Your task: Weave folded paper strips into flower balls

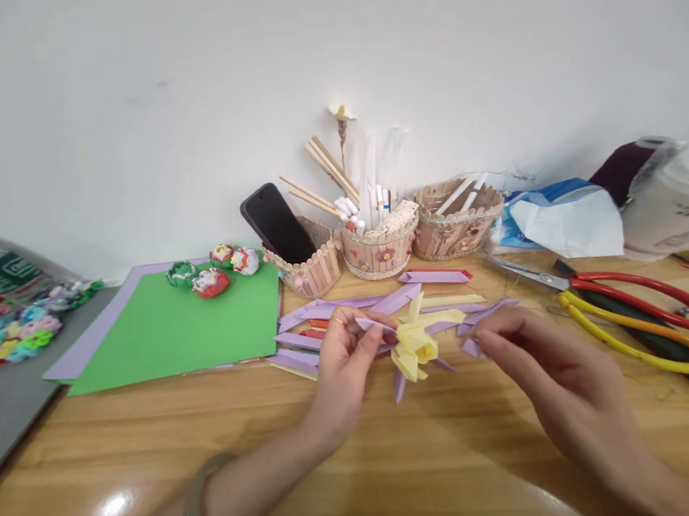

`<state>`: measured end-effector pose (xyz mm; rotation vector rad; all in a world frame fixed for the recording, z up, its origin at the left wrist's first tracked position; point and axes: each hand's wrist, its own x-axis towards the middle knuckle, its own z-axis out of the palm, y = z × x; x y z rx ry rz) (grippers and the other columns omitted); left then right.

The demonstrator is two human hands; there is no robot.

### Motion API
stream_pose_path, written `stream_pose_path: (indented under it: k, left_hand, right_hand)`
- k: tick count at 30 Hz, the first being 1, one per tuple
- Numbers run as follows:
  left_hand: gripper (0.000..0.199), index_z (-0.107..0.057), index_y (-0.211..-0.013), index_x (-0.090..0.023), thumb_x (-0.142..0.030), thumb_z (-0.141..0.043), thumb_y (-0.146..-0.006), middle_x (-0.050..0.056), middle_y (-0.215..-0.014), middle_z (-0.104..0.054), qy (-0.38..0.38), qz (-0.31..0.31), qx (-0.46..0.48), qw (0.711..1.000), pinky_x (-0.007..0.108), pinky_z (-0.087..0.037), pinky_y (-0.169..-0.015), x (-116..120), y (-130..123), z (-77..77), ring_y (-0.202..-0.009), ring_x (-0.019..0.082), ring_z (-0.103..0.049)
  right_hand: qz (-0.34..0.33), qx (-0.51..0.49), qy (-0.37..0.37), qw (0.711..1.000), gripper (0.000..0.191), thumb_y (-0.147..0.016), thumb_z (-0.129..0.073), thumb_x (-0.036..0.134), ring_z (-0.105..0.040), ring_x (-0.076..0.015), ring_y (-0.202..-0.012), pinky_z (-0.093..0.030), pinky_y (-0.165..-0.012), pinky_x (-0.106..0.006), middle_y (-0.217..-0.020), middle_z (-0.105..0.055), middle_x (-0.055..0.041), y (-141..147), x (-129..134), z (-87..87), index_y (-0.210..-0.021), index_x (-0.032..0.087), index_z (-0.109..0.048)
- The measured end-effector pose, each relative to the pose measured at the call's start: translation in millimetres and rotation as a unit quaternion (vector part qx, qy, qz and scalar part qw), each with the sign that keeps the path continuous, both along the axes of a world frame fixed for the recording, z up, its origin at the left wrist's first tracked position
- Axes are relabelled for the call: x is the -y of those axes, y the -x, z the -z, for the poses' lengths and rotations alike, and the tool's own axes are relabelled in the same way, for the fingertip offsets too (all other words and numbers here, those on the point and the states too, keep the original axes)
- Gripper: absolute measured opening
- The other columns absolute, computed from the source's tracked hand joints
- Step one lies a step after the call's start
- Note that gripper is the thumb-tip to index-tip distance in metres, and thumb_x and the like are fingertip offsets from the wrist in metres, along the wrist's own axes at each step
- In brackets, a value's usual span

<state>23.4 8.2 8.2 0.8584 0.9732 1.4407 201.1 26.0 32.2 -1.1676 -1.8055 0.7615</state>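
My left hand [347, 356] pinches a purple folded strip at the centre, thumb pressed on it. Just right of its fingertips is a yellow folded paper piece [414, 349], with purple points sticking out below it. My right hand [547, 376] is held to the right, apart from the yellow piece, its thumb and index finger closed at a small purple paper piece [472, 347]. Behind the hands lie several purple folded strips [349, 302], along with pale yellow and red ones.
Large scissors [638, 301] lie at the right. Green paper [173, 333] with paper balls [210, 283] is at left, beside a grey laptop [3, 409]. Three wooden-stick baskets [381, 256] stand behind, one holding a phone [276, 224]. A plastic cup [676, 198] stands far right.
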Motion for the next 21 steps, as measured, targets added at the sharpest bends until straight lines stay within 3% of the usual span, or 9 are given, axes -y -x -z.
stream_pose_path:
  k: [2,4,7,9,15,21]
  left_hand:
    - [0.012,-0.049,-0.079,-0.019,-0.025,-0.059,-0.077,-0.001,-0.081,-0.06,0.017,0.036,0.039,0.998,0.025,-0.046,-0.071,0.2,0.1,-1.7,-0.074,0.011,-0.057]
    - [0.012,-0.05,-0.078,-0.018,-0.023,-0.061,-0.074,-0.001,-0.078,-0.058,0.037,0.074,0.056,0.995,0.024,-0.045,-0.069,1.3,-0.7,-4.5,-0.073,0.011,-0.056]
    - [0.013,-0.053,-0.074,-0.017,-0.024,-0.063,-0.07,0.0,-0.073,-0.056,0.072,0.118,0.039,0.99,0.023,-0.044,-0.067,2.8,-2.7,-7.5,-0.071,0.012,-0.054]
    - [0.016,-0.053,-0.073,-0.016,-0.027,-0.064,-0.069,0.0,-0.07,-0.055,0.088,0.132,0.012,0.987,0.023,-0.042,-0.064,3.1,-3.6,-7.3,-0.068,0.011,-0.053]
    - [0.018,-0.058,-0.079,-0.017,-0.028,-0.067,-0.069,-0.001,-0.074,-0.058,0.066,0.122,-0.095,0.986,0.022,-0.042,-0.06,3.3,-4.0,-2.8,-0.066,0.01,-0.053]
    - [0.014,-0.059,-0.074,-0.017,-0.024,-0.069,-0.067,-0.001,-0.07,-0.062,0.064,0.082,-0.099,0.99,0.022,-0.044,-0.054,5.7,-5.6,-0.2,-0.059,0.01,-0.055]
  right_hand:
    - [0.021,-0.004,0.001,1.0,0.017,-0.084,-0.05,0.039,-0.056,-0.0168,-0.076,-0.044,-0.066,-0.027,-0.085,-0.061,-0.0018,-0.6,-4.6,1.3,-0.088,0.024,-0.058]
    - [-0.025,0.007,0.051,0.998,0.023,-0.084,-0.05,0.041,-0.058,-0.0181,-0.082,-0.046,-0.068,-0.028,-0.093,-0.063,-0.003,0.8,-7.0,1.6,-0.097,0.024,-0.059]
    - [-0.116,0.024,0.117,0.986,0.023,-0.085,-0.05,0.039,-0.061,-0.0173,-0.075,-0.048,-0.064,-0.027,-0.085,-0.067,-0.0022,4.2,-6.6,0.4,-0.091,0.023,-0.064]
    - [-0.129,0.03,0.12,0.984,0.02,-0.083,-0.052,0.037,-0.062,-0.0171,-0.072,-0.048,-0.063,-0.027,-0.08,-0.068,-0.0018,6.4,-5.7,0.3,-0.087,0.023,-0.066]
    - [-0.111,0.04,0.095,0.988,0.017,-0.08,-0.056,0.035,-0.063,-0.0188,-0.072,-0.049,-0.062,-0.029,-0.081,-0.07,-0.0034,9.3,-6.3,6.7,-0.085,0.023,-0.067]
    - [-0.118,0.025,0.061,0.991,0.014,-0.082,-0.056,0.032,-0.063,-0.0187,-0.078,-0.05,-0.067,-0.028,-0.085,-0.069,-0.0038,9.3,-1.7,8.0,-0.086,0.023,-0.066]
